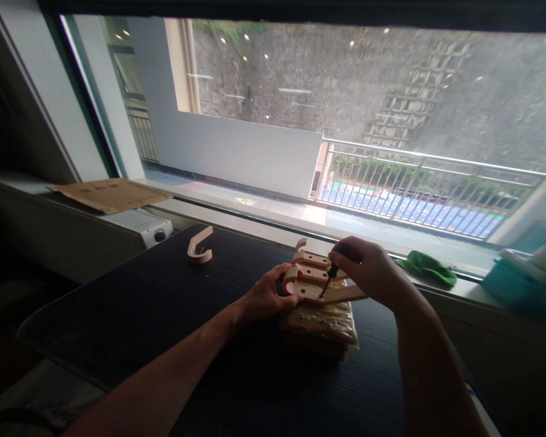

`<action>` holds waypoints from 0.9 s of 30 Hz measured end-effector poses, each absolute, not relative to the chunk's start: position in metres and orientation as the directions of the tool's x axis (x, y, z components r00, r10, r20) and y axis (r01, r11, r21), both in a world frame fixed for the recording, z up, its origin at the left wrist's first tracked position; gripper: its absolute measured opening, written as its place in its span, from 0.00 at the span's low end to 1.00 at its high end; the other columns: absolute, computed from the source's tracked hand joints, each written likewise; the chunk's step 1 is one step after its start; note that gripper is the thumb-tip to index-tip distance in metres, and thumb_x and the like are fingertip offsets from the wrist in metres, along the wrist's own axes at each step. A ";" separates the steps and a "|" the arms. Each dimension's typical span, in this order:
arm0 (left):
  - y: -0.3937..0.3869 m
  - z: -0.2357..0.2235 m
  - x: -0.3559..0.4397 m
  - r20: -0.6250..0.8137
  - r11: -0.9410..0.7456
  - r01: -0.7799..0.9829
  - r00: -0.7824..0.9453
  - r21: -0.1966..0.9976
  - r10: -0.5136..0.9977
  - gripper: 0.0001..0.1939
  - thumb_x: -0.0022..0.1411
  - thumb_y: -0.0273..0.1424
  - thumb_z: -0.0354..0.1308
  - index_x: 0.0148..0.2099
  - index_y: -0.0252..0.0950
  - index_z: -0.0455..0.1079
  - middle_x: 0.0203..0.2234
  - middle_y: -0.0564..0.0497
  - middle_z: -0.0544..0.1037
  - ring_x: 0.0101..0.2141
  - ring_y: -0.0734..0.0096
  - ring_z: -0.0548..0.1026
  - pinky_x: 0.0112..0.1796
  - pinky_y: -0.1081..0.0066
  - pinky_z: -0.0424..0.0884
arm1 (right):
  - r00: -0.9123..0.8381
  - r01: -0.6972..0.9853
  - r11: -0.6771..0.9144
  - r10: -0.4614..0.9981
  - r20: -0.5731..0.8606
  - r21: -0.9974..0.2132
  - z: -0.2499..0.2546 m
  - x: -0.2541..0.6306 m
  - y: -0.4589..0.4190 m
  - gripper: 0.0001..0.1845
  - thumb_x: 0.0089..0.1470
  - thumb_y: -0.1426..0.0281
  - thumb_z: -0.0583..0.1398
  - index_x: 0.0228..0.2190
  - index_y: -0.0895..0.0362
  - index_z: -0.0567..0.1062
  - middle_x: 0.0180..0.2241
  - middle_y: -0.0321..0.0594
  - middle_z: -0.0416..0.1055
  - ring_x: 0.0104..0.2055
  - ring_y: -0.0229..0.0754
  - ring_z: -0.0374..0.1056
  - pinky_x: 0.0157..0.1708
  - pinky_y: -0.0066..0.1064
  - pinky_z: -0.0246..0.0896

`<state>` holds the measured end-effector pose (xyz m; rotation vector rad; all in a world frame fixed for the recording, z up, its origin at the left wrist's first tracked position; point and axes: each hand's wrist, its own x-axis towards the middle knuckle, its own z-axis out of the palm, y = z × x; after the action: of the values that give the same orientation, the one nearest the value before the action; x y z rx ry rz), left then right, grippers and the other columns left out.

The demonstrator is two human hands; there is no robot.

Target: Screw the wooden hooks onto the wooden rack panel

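Note:
My right hand [361, 264] is closed round the handle of a screwdriver [330, 279], held tilted with its tip down on the flat middle of the nearest wooden hook [310, 292]. With its fingers and thumb, my left hand [273, 291] grips that hook at its curled end. Behind it, further wooden hooks [313, 274] with dark holes lie side by side. All of them rest on a plastic-wrapped block [321, 321]. Apart from these, a single wooden hook [200, 247] lies on the table at the left, with small dark pieces, perhaps screws, in its curl.
The dark table [164, 321] stands against a window sill. A green cloth [430, 269] and a teal box [512, 280] are on the sill at the right. Over a white heater [141, 224] at the left lies a brown paper envelope [111, 194].

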<state>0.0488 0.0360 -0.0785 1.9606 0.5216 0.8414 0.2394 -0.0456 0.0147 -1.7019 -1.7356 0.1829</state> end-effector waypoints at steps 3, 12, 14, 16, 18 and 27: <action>0.037 -0.079 0.049 0.352 -0.503 0.032 0.675 0.864 0.648 0.19 0.47 0.29 0.60 0.44 0.35 0.65 0.34 0.51 0.69 0.35 0.71 0.67 0.39 0.72 0.66 | 0.156 0.839 0.078 0.914 0.375 -0.539 0.011 0.243 -0.041 0.17 0.47 0.56 0.55 0.27 0.57 0.73 0.20 0.36 0.68 0.21 0.34 0.58 0.22 0.28 0.51; 0.036 -0.080 0.048 0.355 -0.515 0.045 0.673 0.856 0.649 0.20 0.48 0.29 0.60 0.45 0.36 0.65 0.36 0.51 0.70 0.36 0.70 0.67 0.40 0.72 0.65 | 0.122 0.845 0.082 0.932 0.340 -0.528 0.015 0.242 -0.047 0.17 0.46 0.56 0.56 0.30 0.56 0.73 0.21 0.35 0.68 0.22 0.34 0.58 0.22 0.27 0.51; 0.036 -0.080 0.048 0.356 -0.520 0.048 0.674 0.853 0.647 0.20 0.48 0.29 0.60 0.45 0.36 0.65 0.36 0.51 0.70 0.36 0.71 0.68 0.39 0.72 0.65 | 0.092 0.837 0.108 0.939 0.333 -0.536 0.016 0.239 -0.049 0.15 0.47 0.58 0.55 0.31 0.55 0.73 0.22 0.35 0.69 0.23 0.34 0.60 0.23 0.27 0.51; 0.036 -0.079 0.048 0.354 -0.515 0.042 0.679 0.856 0.643 0.19 0.48 0.30 0.60 0.45 0.35 0.65 0.35 0.52 0.70 0.36 0.71 0.68 0.39 0.73 0.66 | 0.085 0.837 0.112 0.940 0.330 -0.536 0.016 0.238 -0.048 0.15 0.48 0.58 0.55 0.30 0.55 0.73 0.22 0.35 0.69 0.23 0.34 0.59 0.23 0.27 0.51; 0.035 -0.078 0.049 0.349 -0.503 0.034 0.679 0.864 0.646 0.19 0.48 0.30 0.60 0.45 0.35 0.65 0.35 0.52 0.70 0.35 0.71 0.68 0.38 0.73 0.66 | 0.106 0.843 0.093 0.937 0.334 -0.530 0.013 0.238 -0.045 0.15 0.48 0.57 0.55 0.28 0.55 0.73 0.21 0.35 0.68 0.23 0.34 0.59 0.23 0.27 0.51; 0.035 -0.079 0.049 0.350 -0.487 0.016 0.676 0.873 0.648 0.19 0.48 0.30 0.60 0.45 0.35 0.64 0.35 0.52 0.69 0.35 0.72 0.67 0.39 0.73 0.66 | 0.183 0.869 0.034 0.905 0.384 -0.494 0.009 0.241 -0.041 0.19 0.47 0.53 0.54 0.24 0.56 0.71 0.19 0.34 0.65 0.21 0.34 0.55 0.22 0.28 0.48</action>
<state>0.0491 0.0353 -0.0788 1.9467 0.5161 0.8446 0.2408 -0.0406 0.0086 -1.8160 -1.6693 0.0719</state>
